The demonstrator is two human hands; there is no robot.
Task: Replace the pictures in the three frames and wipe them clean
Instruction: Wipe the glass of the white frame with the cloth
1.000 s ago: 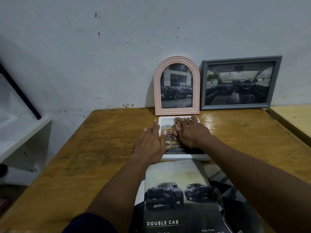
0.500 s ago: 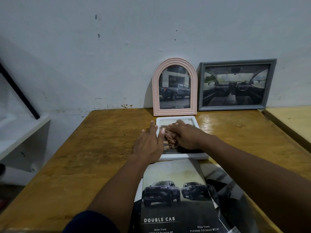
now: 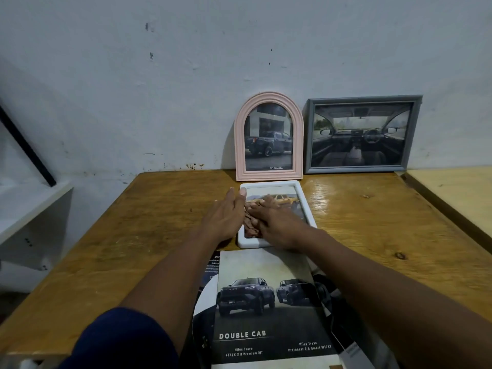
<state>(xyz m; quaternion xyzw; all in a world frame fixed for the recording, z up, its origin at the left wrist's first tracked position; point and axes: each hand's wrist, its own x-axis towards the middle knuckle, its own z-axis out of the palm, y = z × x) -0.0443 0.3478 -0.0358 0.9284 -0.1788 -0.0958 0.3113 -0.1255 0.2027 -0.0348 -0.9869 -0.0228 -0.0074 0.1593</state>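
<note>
The wooden surface [image 3: 133,249] runs back to a scuffed wall. Nearest me lies a truck brochure [image 3: 266,315] headed "DOUBLE CAB". Against the wall lean a grey frame [image 3: 362,134] showing a car cabin and, to its left, a pink arched frame [image 3: 269,137] showing a dark pickup. Just in front of the pink one, the white frame [image 3: 270,183] lies flat with its glass up, a yellow pickup showing near its top. My left grip [image 3: 226,219] is flat with straight fingers, resting along the frame's left rim. My right grip [image 3: 279,225], fingers extended, presses a crumpled brownish cloth [image 3: 250,222] onto the glass.
</note>
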